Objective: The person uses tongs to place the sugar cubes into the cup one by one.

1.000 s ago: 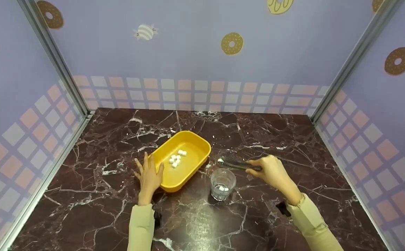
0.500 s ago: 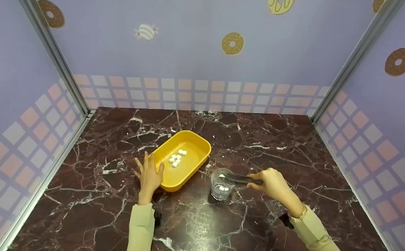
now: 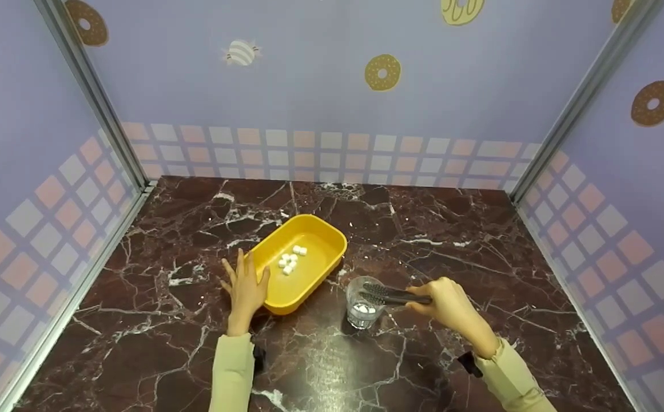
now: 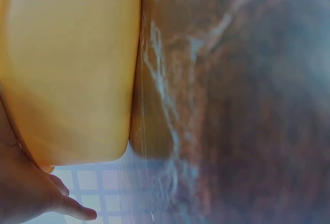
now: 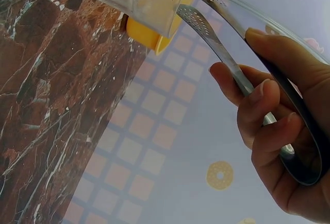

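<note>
My right hand [image 3: 449, 303] grips metal tongs [image 5: 227, 54], their perforated tips over the mouth of a clear glass [image 3: 360, 315]. The tips stand apart, with nothing between them. Several small white pieces [image 3: 364, 309], like mini marshmallows, lie at the bottom of the glass. My left hand [image 3: 246, 294] rests with spread fingers at the near left rim of a yellow oblong tray [image 3: 323, 246], the thumb reaching over the rim. More white pieces [image 3: 287, 264] lie on the tray's floor. From the left wrist, the tray's outer wall [image 4: 72, 69] fills much of the view.
A dark red marble tabletop [image 3: 183, 355] with white veins carries the tray and the glass, the glass to the right of the tray. Lilac walls [image 3: 309, 86] with doughnut and tile prints enclose the back and both sides.
My right hand brought the tongs toward me from behind the glass to over its mouth. The white piece they held dropped into the glass as the tips spread. The left hand kept still.
</note>
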### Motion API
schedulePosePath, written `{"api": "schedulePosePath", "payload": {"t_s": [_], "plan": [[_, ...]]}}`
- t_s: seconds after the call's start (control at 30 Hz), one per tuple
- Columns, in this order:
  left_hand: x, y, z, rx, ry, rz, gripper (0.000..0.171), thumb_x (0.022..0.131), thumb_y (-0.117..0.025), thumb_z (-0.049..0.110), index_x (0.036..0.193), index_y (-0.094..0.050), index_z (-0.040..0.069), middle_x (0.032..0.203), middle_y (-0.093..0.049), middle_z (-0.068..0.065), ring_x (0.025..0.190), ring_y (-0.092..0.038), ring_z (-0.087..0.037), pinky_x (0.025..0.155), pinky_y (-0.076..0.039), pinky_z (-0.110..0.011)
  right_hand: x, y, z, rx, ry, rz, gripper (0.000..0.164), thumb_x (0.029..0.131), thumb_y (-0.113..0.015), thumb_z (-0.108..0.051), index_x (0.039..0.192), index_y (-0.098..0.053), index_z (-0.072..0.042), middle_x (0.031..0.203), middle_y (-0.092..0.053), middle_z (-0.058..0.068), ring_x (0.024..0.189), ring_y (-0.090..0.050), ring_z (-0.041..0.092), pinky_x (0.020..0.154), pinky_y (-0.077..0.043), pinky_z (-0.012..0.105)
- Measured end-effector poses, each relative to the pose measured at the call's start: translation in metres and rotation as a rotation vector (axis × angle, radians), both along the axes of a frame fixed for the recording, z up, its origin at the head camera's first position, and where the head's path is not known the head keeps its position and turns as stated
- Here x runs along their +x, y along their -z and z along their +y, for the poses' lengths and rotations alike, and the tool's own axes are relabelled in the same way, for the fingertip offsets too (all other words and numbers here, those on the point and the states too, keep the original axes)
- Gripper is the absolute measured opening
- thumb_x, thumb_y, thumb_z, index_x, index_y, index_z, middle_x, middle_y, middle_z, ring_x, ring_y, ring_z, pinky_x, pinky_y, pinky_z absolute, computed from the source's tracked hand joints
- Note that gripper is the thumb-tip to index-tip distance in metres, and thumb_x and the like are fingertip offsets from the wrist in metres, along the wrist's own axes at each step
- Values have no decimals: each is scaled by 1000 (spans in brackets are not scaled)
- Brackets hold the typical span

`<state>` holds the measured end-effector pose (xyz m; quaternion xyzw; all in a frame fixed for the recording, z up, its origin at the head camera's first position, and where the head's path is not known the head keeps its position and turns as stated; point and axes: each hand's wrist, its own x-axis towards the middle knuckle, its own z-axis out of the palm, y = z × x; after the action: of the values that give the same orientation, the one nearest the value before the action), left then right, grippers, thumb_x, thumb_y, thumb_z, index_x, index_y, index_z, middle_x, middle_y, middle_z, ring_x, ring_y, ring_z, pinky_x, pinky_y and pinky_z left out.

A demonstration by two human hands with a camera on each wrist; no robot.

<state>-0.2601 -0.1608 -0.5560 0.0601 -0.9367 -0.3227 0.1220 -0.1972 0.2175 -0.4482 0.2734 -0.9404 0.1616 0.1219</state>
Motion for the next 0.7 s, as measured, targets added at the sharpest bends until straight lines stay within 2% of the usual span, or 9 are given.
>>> {"api": "schedulePosePath", "payload": {"t_s": [0.33,0.57,0.7], "plan": [[-1,-1,1,-1,6,-4,60,92,-40,37,140,-26,4,150,-8,-15,133,12,-46,93,-2,-76,-2,-6,1,-22,33,-39,26,71,-73,-24,94,-72,-12,76,-71,8,33,-13,-8,35,-19,14],[0,-1,0,-5,3,-11,60,92,-41,37,140,-25,4,151,-8,-15,133,13,-46,93,-2,-75,-3,-13,2,-23,44,-49,29,72,-72,-26,96,-71,-10,70,-70,9,33,-11,-4,35,-15,12],[0,-1,1,2,5,-12,61,92,-41,37,141,-25,4,150,-8,-15,133,13,-46,93,-2,-75,-5,-17,4,-30,36,-64,32,73,-71,-27,99,-70,-8,57,-65,5,32,-12,-3,35,-14,11]]}}
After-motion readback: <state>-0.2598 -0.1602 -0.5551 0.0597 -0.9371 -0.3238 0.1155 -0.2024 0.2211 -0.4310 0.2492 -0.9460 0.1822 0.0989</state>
